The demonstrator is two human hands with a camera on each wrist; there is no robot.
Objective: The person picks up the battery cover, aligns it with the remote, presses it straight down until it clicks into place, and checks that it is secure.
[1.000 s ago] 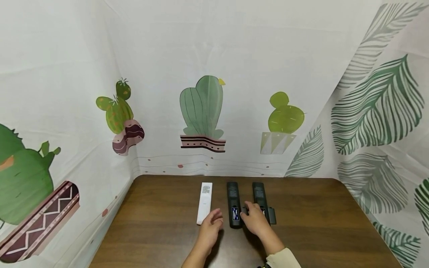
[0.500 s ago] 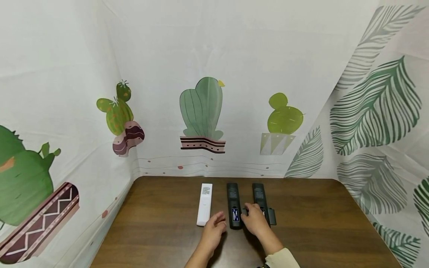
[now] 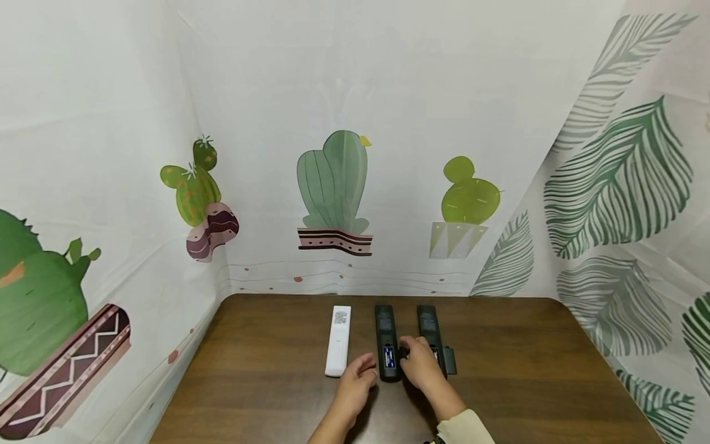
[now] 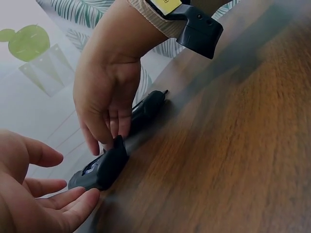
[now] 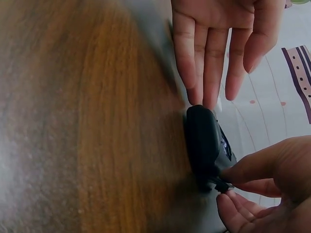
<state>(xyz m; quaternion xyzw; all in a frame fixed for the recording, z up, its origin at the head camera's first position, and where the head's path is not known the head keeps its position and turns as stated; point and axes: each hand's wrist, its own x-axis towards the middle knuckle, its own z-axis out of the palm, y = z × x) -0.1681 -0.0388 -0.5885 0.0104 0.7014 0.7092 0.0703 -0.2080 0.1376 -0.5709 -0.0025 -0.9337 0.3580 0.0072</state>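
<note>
The middle black remote control (image 3: pixel 385 324) lies back up on the table, its open battery compartment showing blue batteries (image 3: pixel 389 356). At its right side my right hand (image 3: pixel 423 365) pinches a small black battery cover (image 5: pixel 222 185) between thumb and fingers, close against the remote's edge. My left hand (image 3: pixel 355 383) is at the remote's left, fingers loosely extended, fingertips right at its near end in both wrist views. A second black remote (image 3: pixel 428 320) lies behind my right hand, its compartment partly hidden by it. Another black cover (image 3: pixel 450 361) rests at that remote's right side.
To the left a white remote (image 3: pixel 337 345) lies face down on the brown wooden table (image 3: pixel 249 370). A white cloth backdrop (image 3: pixel 405 123) printed with cacti and leaves hangs behind the table and along its sides.
My left hand has moved right, away from the white remote and up to the middle black one. My right hand has shifted slightly left with the cover. The remotes stay in place.
</note>
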